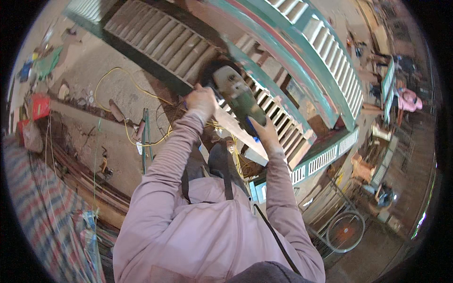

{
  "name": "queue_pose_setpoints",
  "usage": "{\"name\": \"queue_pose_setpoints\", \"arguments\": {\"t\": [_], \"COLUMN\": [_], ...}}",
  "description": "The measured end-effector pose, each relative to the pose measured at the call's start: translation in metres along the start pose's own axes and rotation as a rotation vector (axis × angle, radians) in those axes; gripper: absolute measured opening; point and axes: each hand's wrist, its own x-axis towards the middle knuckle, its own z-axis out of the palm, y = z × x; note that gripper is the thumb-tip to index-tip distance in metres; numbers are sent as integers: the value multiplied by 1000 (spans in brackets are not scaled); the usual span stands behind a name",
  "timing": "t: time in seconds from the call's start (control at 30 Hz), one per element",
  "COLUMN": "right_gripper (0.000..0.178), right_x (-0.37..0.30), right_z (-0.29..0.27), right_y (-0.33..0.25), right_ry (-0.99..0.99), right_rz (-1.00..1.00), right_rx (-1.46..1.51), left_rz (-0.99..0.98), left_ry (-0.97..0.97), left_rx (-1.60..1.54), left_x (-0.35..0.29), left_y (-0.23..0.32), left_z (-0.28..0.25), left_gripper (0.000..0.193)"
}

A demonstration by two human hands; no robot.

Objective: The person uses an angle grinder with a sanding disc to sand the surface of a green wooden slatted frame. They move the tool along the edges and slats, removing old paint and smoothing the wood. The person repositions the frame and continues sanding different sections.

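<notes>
My right hand (266,134) is wrapped round the rear of a green power tool that looks like an angle grinder or sander (243,101). Its grey head and dark round disc tilt over a louvered wooden shutter (283,120). Beside the head, my left hand (200,101) is closed at the shutter's near edge. What its fingers grip is hidden. Blue material shows at the fingers of both hands. Pale bare wood shows along the near rail, while slats to the left look brown and dusty.
Green-framed louvered shutters (330,52) lie beyond the work. A yellow cord (127,127) loops over the dusty floor at left, near a red container (41,106). Striped sheeting (42,198) lies at lower left. A wheel (345,231) stands at right, and a person in pink (409,100) is farther off.
</notes>
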Motion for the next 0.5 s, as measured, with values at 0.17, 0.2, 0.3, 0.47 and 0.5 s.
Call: {"name": "queue_pose_setpoints", "arguments": {"t": [0.17,0.2,0.3,0.47,0.5], "right_gripper": [87,89,96,83,77], "right_x": [23,23,21,-29,-29], "right_z": [-9,-13,-32,-72,-74], "right_y": [-23,-21,19,36,51], "right_ry": [-5,2,122,206,162], "right_rz": [128,134,155,262,235], "right_rx": [95,160,184,253,412], "left_rz": [6,35,117,252,299], "left_ry": [-63,-61,-106,-46,-115], "left_rx": [-34,-36,-7,-42,-8], "left_x": [31,36,36,38,28], "left_y": [26,36,78,135,156], "left_z": [-55,-58,-61,0,-4], "left_gripper": [44,46,51,41,38]}}
